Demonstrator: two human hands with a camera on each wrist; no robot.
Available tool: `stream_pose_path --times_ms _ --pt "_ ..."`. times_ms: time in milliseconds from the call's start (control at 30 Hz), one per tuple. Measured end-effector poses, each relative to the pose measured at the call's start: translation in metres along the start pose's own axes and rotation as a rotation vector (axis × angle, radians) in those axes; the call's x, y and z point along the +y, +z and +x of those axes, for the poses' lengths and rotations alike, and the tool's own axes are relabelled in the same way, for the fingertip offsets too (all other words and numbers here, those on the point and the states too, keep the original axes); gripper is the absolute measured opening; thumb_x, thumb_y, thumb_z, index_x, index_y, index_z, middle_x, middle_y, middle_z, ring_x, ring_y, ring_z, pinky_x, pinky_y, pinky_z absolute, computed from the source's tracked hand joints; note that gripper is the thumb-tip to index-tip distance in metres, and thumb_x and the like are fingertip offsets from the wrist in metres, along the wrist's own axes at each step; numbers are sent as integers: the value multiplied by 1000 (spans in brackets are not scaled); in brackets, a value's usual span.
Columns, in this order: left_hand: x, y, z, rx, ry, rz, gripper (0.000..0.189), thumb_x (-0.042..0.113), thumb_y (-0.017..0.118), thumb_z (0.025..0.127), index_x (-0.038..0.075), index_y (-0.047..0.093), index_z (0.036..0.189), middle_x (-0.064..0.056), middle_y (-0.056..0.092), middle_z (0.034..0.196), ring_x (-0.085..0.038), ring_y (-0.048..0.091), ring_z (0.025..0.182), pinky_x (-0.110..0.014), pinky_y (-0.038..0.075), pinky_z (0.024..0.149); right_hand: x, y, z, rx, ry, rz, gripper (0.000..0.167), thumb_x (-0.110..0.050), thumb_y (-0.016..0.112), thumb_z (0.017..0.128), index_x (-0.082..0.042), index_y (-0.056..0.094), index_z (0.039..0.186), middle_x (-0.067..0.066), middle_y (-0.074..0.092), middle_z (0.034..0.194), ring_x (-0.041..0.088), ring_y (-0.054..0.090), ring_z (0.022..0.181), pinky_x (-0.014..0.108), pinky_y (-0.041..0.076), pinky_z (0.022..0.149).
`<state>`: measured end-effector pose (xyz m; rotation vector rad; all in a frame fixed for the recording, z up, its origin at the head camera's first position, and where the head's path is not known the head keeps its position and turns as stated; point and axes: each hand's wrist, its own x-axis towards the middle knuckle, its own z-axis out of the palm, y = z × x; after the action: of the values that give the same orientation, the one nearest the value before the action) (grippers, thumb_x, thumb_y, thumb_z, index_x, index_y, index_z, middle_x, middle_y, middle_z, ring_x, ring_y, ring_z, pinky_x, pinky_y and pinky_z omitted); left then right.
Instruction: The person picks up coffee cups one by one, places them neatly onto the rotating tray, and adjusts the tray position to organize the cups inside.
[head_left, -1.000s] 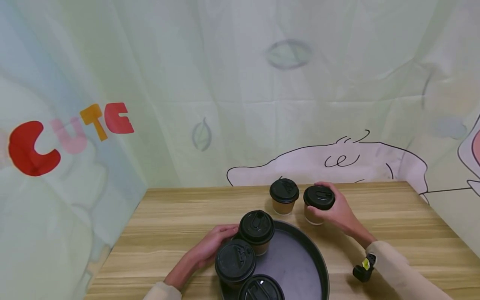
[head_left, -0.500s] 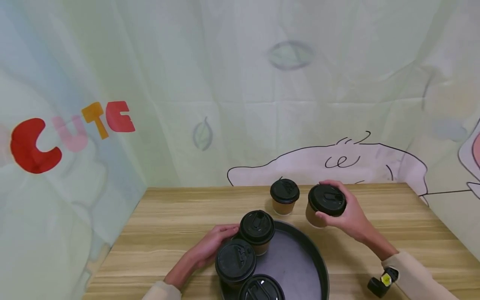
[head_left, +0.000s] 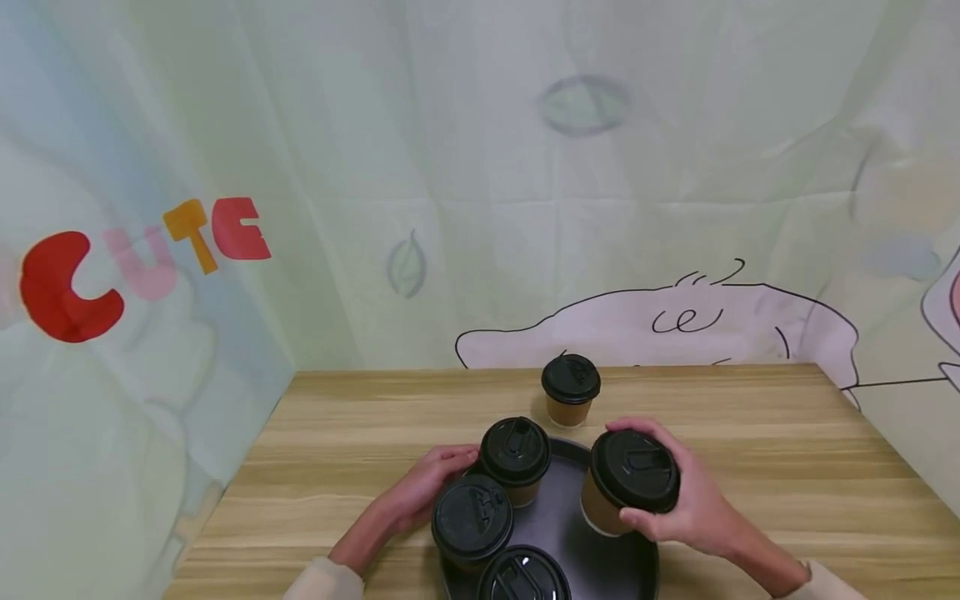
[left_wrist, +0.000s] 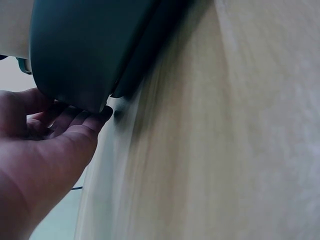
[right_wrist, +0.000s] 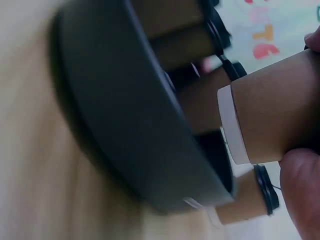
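My right hand (head_left: 697, 504) holds a brown paper coffee cup (head_left: 600, 504) with a black lid (head_left: 636, 471), fingers and thumb round its upper part. It overlaps the right side of a round dark tray (head_left: 551, 533) in the head view; the right wrist view has the cup's white-edged base (right_wrist: 234, 125) above the tray's rim. At the tray's left edge lies my left hand (head_left: 423, 492), its fingers against the outer wall (left_wrist: 85, 55). On the tray's left side stand three lidded cups: a rear one (head_left: 515, 452), a middle one (head_left: 472, 518) and a front one (head_left: 525, 577), partly out of frame.
Behind the tray, another lidded coffee cup (head_left: 570, 390) stands upright near the back of the wooden table (head_left: 360, 425). A printed cloth backdrop (head_left: 480, 208) hangs right behind the table's rear edge.
My right hand has lifted its cup from the table beside the rear cup and brought it forward over the tray's right side. The left hand and the other cups stay in place.
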<state>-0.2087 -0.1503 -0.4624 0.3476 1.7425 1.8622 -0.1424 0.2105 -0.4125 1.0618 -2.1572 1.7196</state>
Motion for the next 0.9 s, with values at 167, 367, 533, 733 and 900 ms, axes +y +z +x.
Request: stream_pose_path --times_ms 167,367,533,733,900 --pt "1 0 0 -5 2 -5 53 25 48 111 -9 46 151 -21 52 152 -24 48 139 -38 38 116 -2 17 -15 -95 37 120 83 5 83 73 -2 46 146 20 57 138 24 59 122 23 43 107" --pt "1 0 -2 -13 5 -8 52 25 48 111 -8 46 151 -20 53 150 -23 50 137 -36 40 114 2 27 -27 -192 0 152 84 2 84 75 2 42 147 18 60 134 25 60 118 25 43 107" --pt "2 0 -2 -12 9 -10 53 24 49 110 -10 46 150 -20 55 148 -21 51 135 -34 42 112 -1 31 -31 -254 41 163 83 -2 87 79 0 40 149 16 60 135 26 59 121 25 41 109" --pt "2 0 -3 -1 4 8 53 24 49 110 -11 46 149 -20 54 148 -22 50 136 -33 42 112 -1 34 -33 -307 69 201 83 -2 86 81 -2 39 149 18 57 136 27 56 124 25 38 110" --pt "2 0 -4 1 6 10 53 25 49 110 -11 46 149 -20 56 146 -20 52 133 -32 44 110 -1 35 -32 -336 87 195 80 -5 86 82 -4 41 148 13 61 131 26 58 121 25 38 110"
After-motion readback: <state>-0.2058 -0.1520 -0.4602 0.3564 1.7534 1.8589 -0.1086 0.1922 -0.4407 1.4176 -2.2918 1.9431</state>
